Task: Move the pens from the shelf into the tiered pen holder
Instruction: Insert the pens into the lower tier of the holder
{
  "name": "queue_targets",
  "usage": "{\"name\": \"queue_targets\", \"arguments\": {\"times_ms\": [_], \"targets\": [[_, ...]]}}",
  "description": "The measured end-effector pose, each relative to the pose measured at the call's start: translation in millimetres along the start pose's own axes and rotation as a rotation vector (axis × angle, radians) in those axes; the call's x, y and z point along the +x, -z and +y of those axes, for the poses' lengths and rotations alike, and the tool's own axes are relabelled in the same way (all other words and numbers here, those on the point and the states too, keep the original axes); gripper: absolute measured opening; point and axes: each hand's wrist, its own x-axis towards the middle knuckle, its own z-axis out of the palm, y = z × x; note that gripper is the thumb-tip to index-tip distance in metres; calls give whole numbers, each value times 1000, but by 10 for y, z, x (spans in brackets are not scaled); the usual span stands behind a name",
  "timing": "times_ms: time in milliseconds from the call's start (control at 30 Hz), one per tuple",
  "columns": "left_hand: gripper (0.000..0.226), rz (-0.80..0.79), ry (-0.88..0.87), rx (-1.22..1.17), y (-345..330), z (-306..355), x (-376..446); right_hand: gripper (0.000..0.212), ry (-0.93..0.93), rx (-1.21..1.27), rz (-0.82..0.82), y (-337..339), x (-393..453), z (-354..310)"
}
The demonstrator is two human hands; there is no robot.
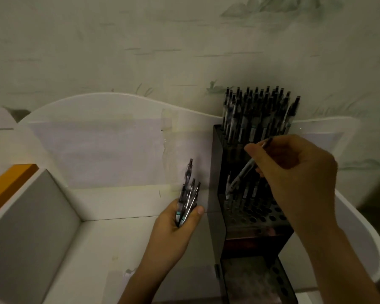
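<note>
A dark tiered pen holder (215, 194) stands on the white shelf (110, 242), at its right side. Its top tier is packed with upright pens (257, 110). A few pens stand in the middle tier (248, 191), beside several vacant holes. My left hand (176, 224) grips a bundle of several pens (188, 194) just left of the holder, tips pointing up. My right hand (294, 172) pinches a single pen (244, 172), slanted down toward the middle tier. The lowest tier (257, 279) shows no pens.
The shelf has a curved white back panel (110, 119) and a grey divider (37, 216) on the left. An orange edge (7, 185) shows at far left. A patterned wall (162, 44) rises behind. The shelf's rounded right rim (364, 233) curves around the holder.
</note>
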Motion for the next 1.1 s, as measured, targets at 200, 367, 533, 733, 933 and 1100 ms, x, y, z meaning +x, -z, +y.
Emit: {"name": "queue_targets", "arguments": {"times_ms": [200,367,533,733,933,1100], "targets": [[15,-41,-51,-6,6,75,63,24,112,-170,-17,-171,-179,212],[15,-61,-77,-25,31,127,67,23,112,-181,4,-232,-209,283],[20,-71,-88,-40,64,132,64,24,105,-215,-25,-269,-241,317],[28,-63,-85,-26,92,135,45,22,91,-206,-23,-324,-284,336],[27,-60,-74,-36,84,157,16,22,70,-217,11,-389,-288,372],[21,-66,-65,-43,87,167,4,24,-17,-270,-75,-447,-390,498]]}}
